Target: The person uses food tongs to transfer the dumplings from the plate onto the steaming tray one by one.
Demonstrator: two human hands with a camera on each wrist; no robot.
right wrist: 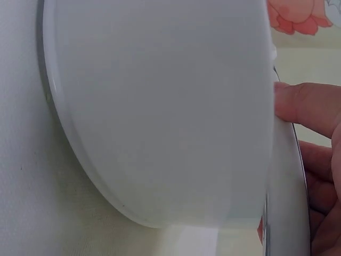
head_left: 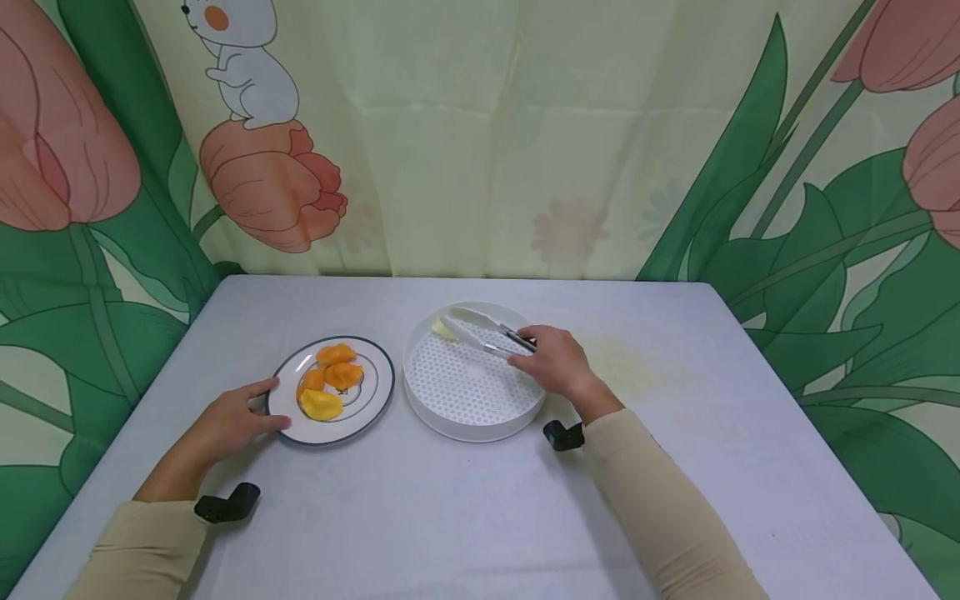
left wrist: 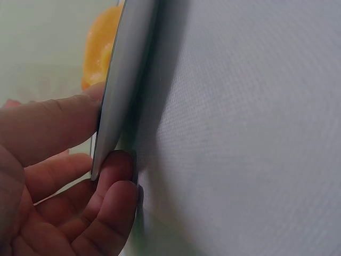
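My left hand (head_left: 236, 419) holds the left rim of a white plate (head_left: 377, 383) with a dark blue edge. In the left wrist view, the thumb lies on the plate's upper side and other fingers are under its rim. Several orange and yellow dumpling-like pieces (head_left: 343, 375) lie on the plate. My right hand (head_left: 555, 360) grips a pair of tongs (head_left: 472, 321) with pale tips and metal handles. Their tips are inside a round white steamer tray (head_left: 472, 432) with a perforated base, at a pale yellow piece (head_left: 443, 330) near its far left wall. The tips partly hide that piece.
A white cloth covers the table (head_left: 420, 508). Behind it hangs a curtain (head_left: 465, 167) printed with tulips and a white animal. The plate and steamer tray stand close together, with a narrow gap between them. A faint yellowish stain (head_left: 622, 358) marks the cloth right of the tray.
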